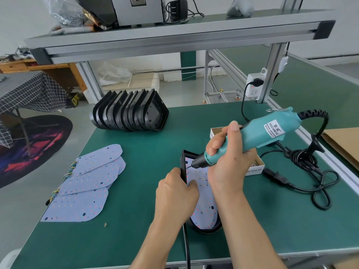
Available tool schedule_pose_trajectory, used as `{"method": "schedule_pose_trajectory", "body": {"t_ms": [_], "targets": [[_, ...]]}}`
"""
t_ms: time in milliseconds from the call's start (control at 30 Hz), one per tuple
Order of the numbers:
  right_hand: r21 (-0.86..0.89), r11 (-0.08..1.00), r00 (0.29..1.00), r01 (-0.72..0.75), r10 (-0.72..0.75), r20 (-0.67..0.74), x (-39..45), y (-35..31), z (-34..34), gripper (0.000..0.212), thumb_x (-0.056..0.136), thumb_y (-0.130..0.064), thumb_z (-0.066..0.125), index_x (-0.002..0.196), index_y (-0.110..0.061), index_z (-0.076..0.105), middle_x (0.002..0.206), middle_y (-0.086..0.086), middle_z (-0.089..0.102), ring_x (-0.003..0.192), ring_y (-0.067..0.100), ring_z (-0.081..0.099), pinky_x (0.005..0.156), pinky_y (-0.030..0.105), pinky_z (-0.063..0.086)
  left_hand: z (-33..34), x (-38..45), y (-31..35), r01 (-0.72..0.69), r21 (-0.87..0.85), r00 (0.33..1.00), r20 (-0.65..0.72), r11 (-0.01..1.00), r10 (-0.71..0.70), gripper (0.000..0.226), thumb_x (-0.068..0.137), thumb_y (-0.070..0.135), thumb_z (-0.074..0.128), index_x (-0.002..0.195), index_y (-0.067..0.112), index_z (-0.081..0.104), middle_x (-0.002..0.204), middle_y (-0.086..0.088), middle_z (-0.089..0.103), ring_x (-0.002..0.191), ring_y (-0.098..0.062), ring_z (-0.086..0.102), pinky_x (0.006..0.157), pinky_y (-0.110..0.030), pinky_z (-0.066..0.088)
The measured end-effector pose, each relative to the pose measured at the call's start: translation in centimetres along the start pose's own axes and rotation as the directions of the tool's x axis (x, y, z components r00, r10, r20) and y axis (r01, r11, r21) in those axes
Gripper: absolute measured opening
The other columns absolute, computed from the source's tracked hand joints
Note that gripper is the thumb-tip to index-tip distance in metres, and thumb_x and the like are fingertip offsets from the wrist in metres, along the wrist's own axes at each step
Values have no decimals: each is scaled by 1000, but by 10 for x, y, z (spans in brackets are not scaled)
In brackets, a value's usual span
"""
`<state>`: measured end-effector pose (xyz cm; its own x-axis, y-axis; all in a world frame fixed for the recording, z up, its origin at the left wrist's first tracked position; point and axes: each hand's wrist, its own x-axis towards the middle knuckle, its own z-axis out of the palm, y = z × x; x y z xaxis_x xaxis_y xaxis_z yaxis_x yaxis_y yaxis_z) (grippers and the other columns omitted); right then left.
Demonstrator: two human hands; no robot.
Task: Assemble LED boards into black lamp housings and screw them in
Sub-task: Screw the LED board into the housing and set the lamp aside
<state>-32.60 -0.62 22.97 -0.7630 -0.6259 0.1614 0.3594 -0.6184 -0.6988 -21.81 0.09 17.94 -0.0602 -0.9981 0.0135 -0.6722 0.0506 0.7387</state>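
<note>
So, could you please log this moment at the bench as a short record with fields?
right hand: right hand grips the teal electric screwdriver, bit down on the LED board
left hand: left hand holds the left wall of the black housing, fingers resting on the board
spare boards: loose LED boards overlapping at left on the green table
spare housings: row of black housings at the table's far edge
screws: small cardboard box partly hidden behind the right hand

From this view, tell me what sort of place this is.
Probably a small lamp-assembly workshop: a green-matted workbench holds nested black housings, loose LED boards, and the right hand grips an electric screwdriver.
</note>
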Motion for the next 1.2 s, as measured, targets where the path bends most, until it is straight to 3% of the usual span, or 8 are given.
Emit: {"method": "schedule_pose_trajectory", "body": {"t_ms": [1200], "targets": [[16,1000,1000,-6,6,-6,-1,2,1,25,84,-39,71,70,-21,60,51,3,48,42,20,40,54,32,36,-2,-2,-4,-35,-12,999,-13,999,34,35,88,28,65,73,11,39,56,2,42,55,-24,37,49,-32,29]]}}
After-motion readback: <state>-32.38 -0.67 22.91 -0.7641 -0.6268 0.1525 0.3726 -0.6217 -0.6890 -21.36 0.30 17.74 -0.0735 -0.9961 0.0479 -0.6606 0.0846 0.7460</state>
